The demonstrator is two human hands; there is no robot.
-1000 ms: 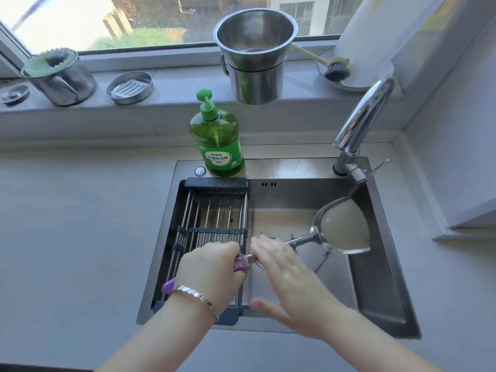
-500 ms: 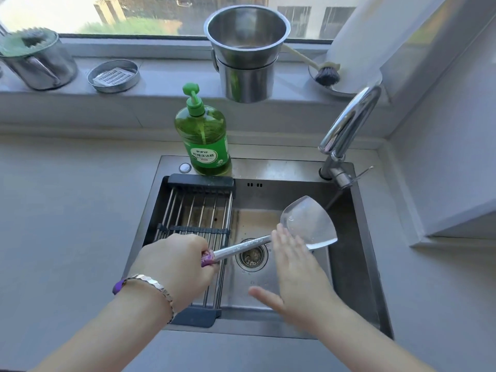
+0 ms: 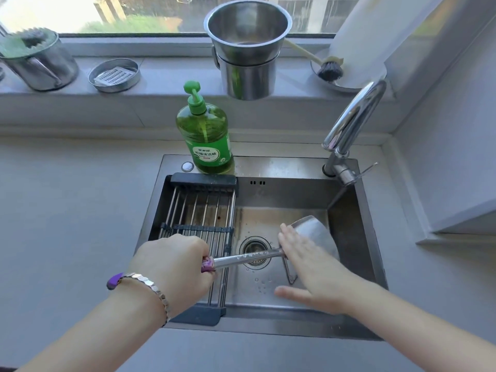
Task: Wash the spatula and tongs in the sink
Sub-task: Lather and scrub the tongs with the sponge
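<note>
Scrubbing the spatula [image 3: 247,256] is the step in hand, I'd say. The left hand [image 3: 174,264] has its fingers curled round the purple grip, holding the spatula level over the sink [image 3: 281,167]; its steel shaft is beaded with water. The right hand [image 3: 314,275] lies flat on the blade, fingers straight and together, thumb apart. Beneath it a bent steel piece, probably the tongs [image 3: 290,275], rests on the basin floor. Next: a rinse under the faucet [image 3: 354,122], where I see no water running
</note>
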